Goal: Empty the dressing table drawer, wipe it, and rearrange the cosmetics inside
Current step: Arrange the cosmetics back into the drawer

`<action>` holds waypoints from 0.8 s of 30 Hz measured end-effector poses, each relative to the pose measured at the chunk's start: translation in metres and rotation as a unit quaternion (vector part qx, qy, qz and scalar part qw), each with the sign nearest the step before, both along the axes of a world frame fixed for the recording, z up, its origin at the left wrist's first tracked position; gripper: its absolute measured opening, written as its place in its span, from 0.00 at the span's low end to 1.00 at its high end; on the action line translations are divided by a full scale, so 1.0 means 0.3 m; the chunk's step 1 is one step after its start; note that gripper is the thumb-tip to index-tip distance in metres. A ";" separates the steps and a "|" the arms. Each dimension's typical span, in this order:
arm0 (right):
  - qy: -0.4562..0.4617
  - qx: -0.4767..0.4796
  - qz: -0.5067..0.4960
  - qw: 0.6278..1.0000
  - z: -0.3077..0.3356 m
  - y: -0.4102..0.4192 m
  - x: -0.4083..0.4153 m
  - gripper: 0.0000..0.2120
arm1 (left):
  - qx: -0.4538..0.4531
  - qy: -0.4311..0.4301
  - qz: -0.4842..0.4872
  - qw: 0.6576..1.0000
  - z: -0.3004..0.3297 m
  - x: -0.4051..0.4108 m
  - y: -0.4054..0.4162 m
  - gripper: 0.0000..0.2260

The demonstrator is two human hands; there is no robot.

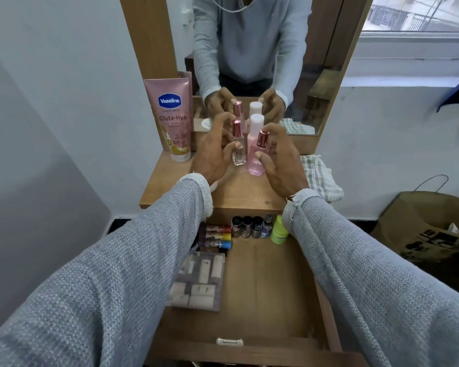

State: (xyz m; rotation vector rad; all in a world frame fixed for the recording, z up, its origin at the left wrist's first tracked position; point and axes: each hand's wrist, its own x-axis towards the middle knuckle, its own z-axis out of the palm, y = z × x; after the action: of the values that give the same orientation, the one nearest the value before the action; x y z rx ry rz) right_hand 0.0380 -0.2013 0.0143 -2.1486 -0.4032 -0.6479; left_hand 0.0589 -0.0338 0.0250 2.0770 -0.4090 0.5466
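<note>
The table (pixel 252 192) carries what is not yet put away, and the open drawer (pixel 265 300) below it is already part filled, so you look to be in the rearranging step: wiped drawer, items going back in groups.

Drawer contents sit in the left and back parts: a clear case of makeup sticks (pixel 199 280) at the left, a stack of small coloured tubes (pixel 215 235) behind it, a row of dark nail polish bottles (pixel 251 226) along the back wall, and a green container (pixel 279 230) at the right end of that row. The right side of the drawer floor is bare wood, likely kept for the bottles.

A large pink lotion tube (pixel 176 120) stands cap-down against the mirror frame. A checked cloth (pixel 319 176) lies at the table's right edge, probably the wiping rag.

Your left hand (pixel 212 154) pinches the small clear bottle (pixel 238 152) between thumb and fingers. Your right hand (pixel 281 165) grips the pink bottle (pixel 257 157), thumb on its front. The white-capped pink bottle (pixel 255 131) stands between them; whether either hand touches it is unclear. Both forearms reach straight forward over the drawer, wrists level.
</note>
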 end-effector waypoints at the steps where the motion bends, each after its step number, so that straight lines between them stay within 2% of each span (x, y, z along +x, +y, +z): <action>1: 0.007 0.013 -0.004 1.000 0.004 -0.003 -0.007 0.21 | -0.012 -0.005 -0.004 1.000 0.010 -0.016 0.006 0.21; 5: 0.037 0.094 0.009 0.995 0.039 -0.014 -0.076 0.20 | -0.030 0.002 -0.026 0.999 0.044 -0.107 0.031 0.21; 9: 0.078 0.102 0.038 0.991 0.048 -0.040 -0.188 0.21 | -0.047 0.040 -0.050 0.997 0.043 -0.235 0.050 0.20; 15: 0.203 0.105 0.117 0.966 -0.016 -0.064 -0.386 0.20 | -0.059 0.146 -0.076 0.985 -0.032 -0.458 0.073 0.19; 20: 0.295 0.102 0.111 0.943 -0.123 -0.068 -0.491 0.21 | -0.028 0.262 -0.083 0.961 -0.153 -0.574 0.069 0.19; 24: 0.352 0.111 0.096 0.924 -0.187 -0.066 -0.512 0.21 | -0.003 0.321 -0.084 0.943 -0.228 -0.575 0.046 0.17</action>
State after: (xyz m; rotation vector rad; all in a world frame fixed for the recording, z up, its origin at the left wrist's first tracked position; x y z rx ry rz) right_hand -0.1157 -0.2210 -0.0417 -1.9318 -0.1296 0.2005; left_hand -0.1136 -0.0201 -0.0434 2.0524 -0.1898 -0.2397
